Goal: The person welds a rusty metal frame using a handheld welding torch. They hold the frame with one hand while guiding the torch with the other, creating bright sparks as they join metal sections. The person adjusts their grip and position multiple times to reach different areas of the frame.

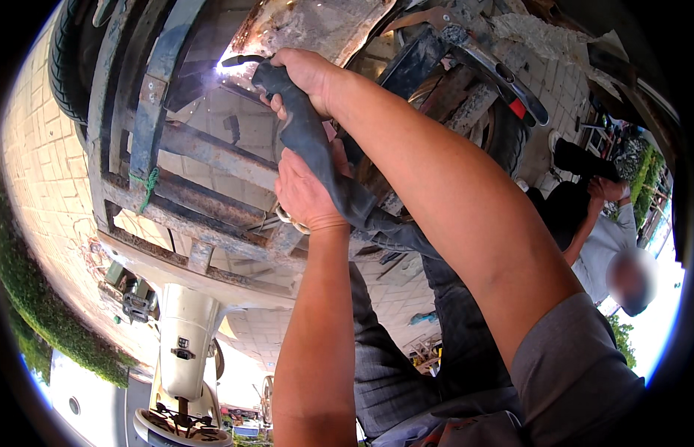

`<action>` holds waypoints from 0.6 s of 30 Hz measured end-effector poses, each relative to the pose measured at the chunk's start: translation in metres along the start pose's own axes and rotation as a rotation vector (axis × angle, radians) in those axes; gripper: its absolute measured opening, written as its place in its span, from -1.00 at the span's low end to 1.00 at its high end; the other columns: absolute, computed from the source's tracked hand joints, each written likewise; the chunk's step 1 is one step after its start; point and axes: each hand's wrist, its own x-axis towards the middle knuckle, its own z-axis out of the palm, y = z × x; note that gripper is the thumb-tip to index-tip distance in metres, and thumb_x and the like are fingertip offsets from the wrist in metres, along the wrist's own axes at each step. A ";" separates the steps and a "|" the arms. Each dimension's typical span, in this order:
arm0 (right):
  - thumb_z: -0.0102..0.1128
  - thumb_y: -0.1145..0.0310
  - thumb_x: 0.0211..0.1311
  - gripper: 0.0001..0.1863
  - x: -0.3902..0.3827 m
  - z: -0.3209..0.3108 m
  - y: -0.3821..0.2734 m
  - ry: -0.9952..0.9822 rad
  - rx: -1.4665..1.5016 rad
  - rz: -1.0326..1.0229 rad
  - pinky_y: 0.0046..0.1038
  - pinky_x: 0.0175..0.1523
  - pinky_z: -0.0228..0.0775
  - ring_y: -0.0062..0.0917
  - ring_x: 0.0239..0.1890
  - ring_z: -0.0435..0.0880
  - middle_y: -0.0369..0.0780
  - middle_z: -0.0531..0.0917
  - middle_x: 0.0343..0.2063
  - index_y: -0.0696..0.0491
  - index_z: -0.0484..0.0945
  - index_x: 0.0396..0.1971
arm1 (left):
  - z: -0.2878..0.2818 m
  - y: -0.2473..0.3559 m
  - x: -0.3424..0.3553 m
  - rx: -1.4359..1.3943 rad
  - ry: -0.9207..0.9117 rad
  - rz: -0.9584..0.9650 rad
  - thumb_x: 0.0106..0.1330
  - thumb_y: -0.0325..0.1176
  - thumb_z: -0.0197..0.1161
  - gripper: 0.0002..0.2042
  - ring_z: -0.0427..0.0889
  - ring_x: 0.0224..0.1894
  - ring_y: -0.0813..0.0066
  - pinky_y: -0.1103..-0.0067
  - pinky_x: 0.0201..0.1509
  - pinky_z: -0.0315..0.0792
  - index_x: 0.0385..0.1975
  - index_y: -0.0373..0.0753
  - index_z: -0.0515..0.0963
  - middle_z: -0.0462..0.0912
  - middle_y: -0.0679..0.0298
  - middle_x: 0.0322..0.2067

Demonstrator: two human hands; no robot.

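Observation:
A black welding torch [311,141] runs slantwise through the upper middle. My right hand [308,78] is closed round its upper handle, close to the curved neck. Lower down, my left hand [308,186] wraps round the torch's thick dark sleeve and cable end. A bright white-violet arc glows at the nozzle [239,62], beside a rusty, scorched metal sheet [310,30]. Glare hides the exact spot where the tip meets the metal. Left of the torch lies a worn steel frame [213,149] of bars, with green string [148,186] tied on it.
A tyre [67,63] stands at the far left, another wheel [503,141] at the right. Below the frame is a cream vehicle front [189,335]. A curved chrome bar [503,74] juts out at upper right. Another person [608,238] is close by on the right.

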 end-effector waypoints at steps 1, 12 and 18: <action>-0.21 0.24 0.27 -0.71 -0.001 0.002 0.000 0.000 -0.006 0.012 -0.47 -0.64 0.29 -0.53 -0.72 0.40 -0.05 0.52 -0.51 0.16 0.38 -0.26 | 0.000 -0.002 -0.001 0.005 0.008 0.005 0.22 -0.12 0.14 -0.64 0.52 -0.28 -0.04 0.24 -0.26 0.35 -0.17 -0.31 0.44 0.54 0.02 -0.33; -0.20 0.23 0.27 -0.68 -0.007 0.001 -0.001 -0.037 -0.002 0.002 -0.46 -0.64 0.30 -0.53 -0.72 0.40 -0.02 0.53 -0.49 0.19 0.38 -0.27 | 0.004 -0.004 -0.002 0.053 -0.005 -0.003 0.06 0.03 0.26 -0.41 0.54 -0.22 0.09 0.34 -0.20 0.34 -0.17 -0.43 0.36 0.56 0.02 -0.30; -0.20 0.22 0.26 -0.68 -0.007 0.002 -0.001 -0.018 0.006 0.006 -0.45 -0.63 0.30 -0.52 -0.72 0.40 -0.03 0.52 -0.50 0.19 0.39 -0.29 | 0.003 -0.003 -0.001 0.045 -0.025 -0.020 0.06 0.04 0.26 -0.40 0.54 -0.21 0.09 0.34 -0.19 0.34 -0.17 -0.43 0.36 0.56 0.01 -0.29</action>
